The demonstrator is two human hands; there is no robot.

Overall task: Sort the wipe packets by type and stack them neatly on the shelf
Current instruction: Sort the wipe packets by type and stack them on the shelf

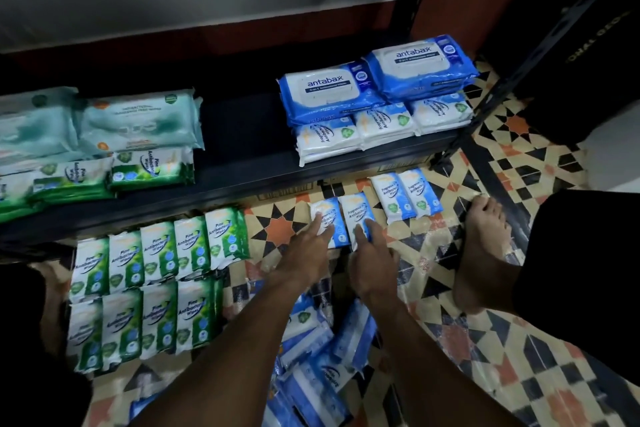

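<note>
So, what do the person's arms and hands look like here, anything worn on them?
Both forearms are bare, no sleeves in view. The left hand and right hand carry no gloves, and no watch, bracelet or ring shows.

A single head-worn wide-angle camera looks steeply down, close over the low shelf and patterned floor.

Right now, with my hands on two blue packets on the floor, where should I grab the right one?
The right packet lies flat on the floor, its left edge close beside the left packet. Probably come from above with the right hand and pinch the free right long edge, towards the near end.
</note>
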